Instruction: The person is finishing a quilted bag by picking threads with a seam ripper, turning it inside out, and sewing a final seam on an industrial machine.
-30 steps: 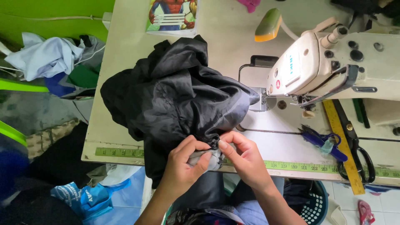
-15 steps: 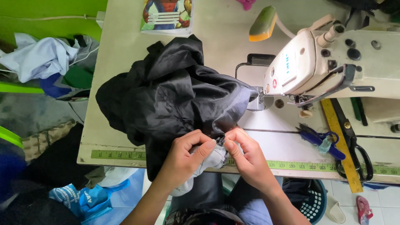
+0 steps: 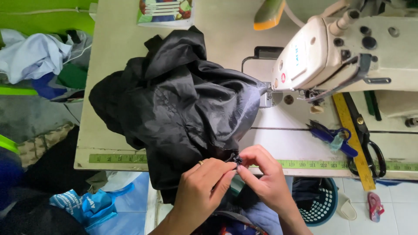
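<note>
Pinching a small dark zipper piece (image 3: 237,159) between both sets of fingertips: left hand (image 3: 204,189) closed on it from the left, ring showing on one finger, right hand (image 3: 265,176) closed on it from the right, thumb and forefinger meeting just at the near edge of the surface (image 3: 126,87). Shifted a little rightward and down along the edge compared with a second ago, hands drawn closer together, grip now tighter and finer on that one spot. Spilling outward from the pinch, black shiny fabric (image 3: 183,100), heaped across the surface and reaching up to the needle area of the sewing machine (image 3: 326,52). Running beneath the hands, green measuring tape (image 3: 117,159). Off to the right, blue-handled snips (image 3: 333,137), yellow ruler (image 3: 350,139) and black scissors (image 3: 370,143), untouched. Judging by the tightened hold: fiddly work on the zipper end under way
</note>
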